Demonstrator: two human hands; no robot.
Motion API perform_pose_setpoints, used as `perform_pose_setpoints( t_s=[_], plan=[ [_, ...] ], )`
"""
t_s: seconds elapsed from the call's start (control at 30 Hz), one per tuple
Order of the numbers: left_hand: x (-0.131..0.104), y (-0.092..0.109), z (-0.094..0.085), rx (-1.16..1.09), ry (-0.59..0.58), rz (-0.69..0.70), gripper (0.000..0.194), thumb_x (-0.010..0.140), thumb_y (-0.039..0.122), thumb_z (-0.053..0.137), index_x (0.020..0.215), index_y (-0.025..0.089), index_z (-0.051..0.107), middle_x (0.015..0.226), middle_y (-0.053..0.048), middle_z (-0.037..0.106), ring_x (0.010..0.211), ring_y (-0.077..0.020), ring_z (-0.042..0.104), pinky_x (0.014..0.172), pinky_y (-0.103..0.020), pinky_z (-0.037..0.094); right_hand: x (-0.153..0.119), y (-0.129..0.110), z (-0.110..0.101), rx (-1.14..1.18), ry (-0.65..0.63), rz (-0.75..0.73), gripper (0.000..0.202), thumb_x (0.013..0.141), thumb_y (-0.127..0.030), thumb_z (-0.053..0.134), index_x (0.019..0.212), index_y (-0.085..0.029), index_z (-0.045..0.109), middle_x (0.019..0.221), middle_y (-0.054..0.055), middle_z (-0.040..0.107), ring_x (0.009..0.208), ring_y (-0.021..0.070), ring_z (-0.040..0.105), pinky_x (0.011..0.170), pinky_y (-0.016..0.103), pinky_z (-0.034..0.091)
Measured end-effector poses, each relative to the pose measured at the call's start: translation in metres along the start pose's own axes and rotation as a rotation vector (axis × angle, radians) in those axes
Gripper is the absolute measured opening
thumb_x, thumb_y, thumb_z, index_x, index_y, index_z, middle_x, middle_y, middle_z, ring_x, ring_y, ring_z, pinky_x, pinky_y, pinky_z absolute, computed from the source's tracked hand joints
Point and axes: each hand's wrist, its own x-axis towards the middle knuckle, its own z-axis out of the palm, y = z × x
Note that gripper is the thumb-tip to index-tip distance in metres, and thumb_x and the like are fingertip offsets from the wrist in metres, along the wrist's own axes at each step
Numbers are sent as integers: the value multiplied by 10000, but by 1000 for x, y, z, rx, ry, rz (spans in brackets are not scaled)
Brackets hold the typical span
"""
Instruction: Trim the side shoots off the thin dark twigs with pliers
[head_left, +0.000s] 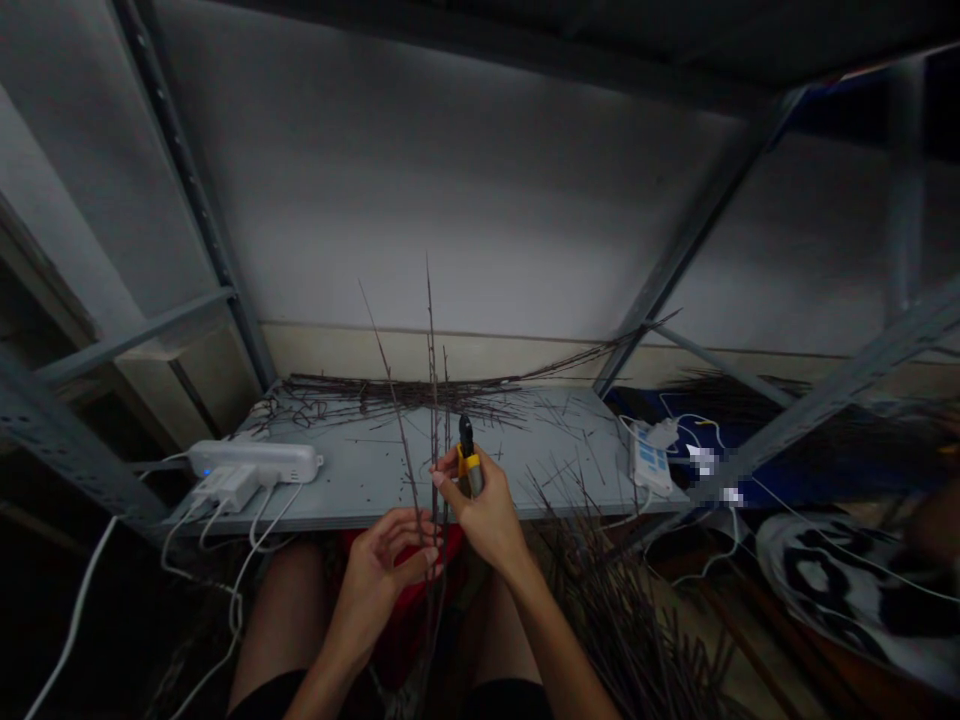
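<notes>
My left hand (pixel 390 560) is closed around a few thin dark twigs (pixel 433 400) that stand nearly upright in front of me, just off the shelf's front edge. Slightly higher, my right hand (pixel 484 505) holds pruning shears (pixel 466 440) with yellow on the handles and a dark head pointing up and away. Its thumb and forefinger also touch the twigs. Whether the blades are apart is too dim to make out. Behind the hands, a bundle of similar twigs (pixel 375 390) lies along the back of the grey shelf (pixel 360 490).
A white power strip (pixel 255 460) with plugs and cables sits at the shelf's left end. Another power strip (pixel 651 460) is at the right end. A large heap of twigs (pixel 637 620) stands at my lower right. Metal uprights (pixel 675 240) frame the shelf.
</notes>
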Motion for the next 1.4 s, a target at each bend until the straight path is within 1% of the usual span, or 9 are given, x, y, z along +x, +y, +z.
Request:
perform_pose_setpoints(
  t_s=[0.37,0.53,0.63,0.73,0.87,1.0,1.1,1.23,1.4],
  plan=[
    [-2,-2,2,39,-66,1,408,623,306,937,965,185,750,952,-105,720,897,-274,683,722,-428,644,15,-13,-5,57,64,-37,146,850,-293,683,946,-203,621,884,36,702,797,190,672,764,310,538],
    [-1,11,18,22,-30,84,312,703,370,888,911,186,745,924,-88,747,949,-270,720,874,-389,606,15,-18,-9,45,84,-40,166,821,-302,714,915,-203,621,837,17,671,779,187,653,737,297,538],
    [10,21,31,-42,-49,136,326,752,400,847,976,198,726,998,-75,735,913,-257,724,796,-378,628,12,-24,-11,55,47,-18,185,828,-322,716,933,-208,615,839,10,667,771,185,654,716,290,540],
    [21,31,43,-62,-60,204,295,803,402,803,997,198,713,987,-48,712,758,-175,689,648,-297,628,10,-33,-18,0,-20,-43,183,875,-359,689,960,-216,613,832,-1,672,712,166,648,672,279,532],
    [24,39,53,-47,-31,226,302,826,426,775,981,174,717,872,-29,673,597,-120,594,442,-225,564,18,-44,-43,-261,-52,-236,228,889,-405,710,1003,-231,618,899,9,694,805,183,660,772,309,514],
    [17,44,57,-36,-15,207,319,811,449,784,933,162,718,822,-25,640,586,-124,565,380,-229,552,36,-47,-75,-568,-40,-505,442,810,-472,798,1125,-229,607,1041,79,691,982,264,637,877,386,497],
    [11,47,61,-57,-20,200,320,786,463,802,880,170,713,795,-13,620,581,-123,556,363,-222,545,47,-48,-92,-772,-74,-657,453,837,-479,770,1166,-216,605,1060,113,694,1003,299,619,887,430,475],
    [3,52,66,-67,-82,178,338,781,484,802,822,167,694,748,-3,587,542,-108,524,314,-190,492,56,-50,-98,-905,-143,-774,393,891,-451,707,1179,-204,606,1085,133,701,1015,305,601,885,441,450],
    [-4,58,67,-122,-190,111,312,824,465,772,827,175,656,710,29,513,465,-59,385,262,-139,394,63,-49,-98,-914,-180,-880,363,904,-392,658,1212,-208,606,1105,131,695,1011,306,589,887,461,448]
  ],
)
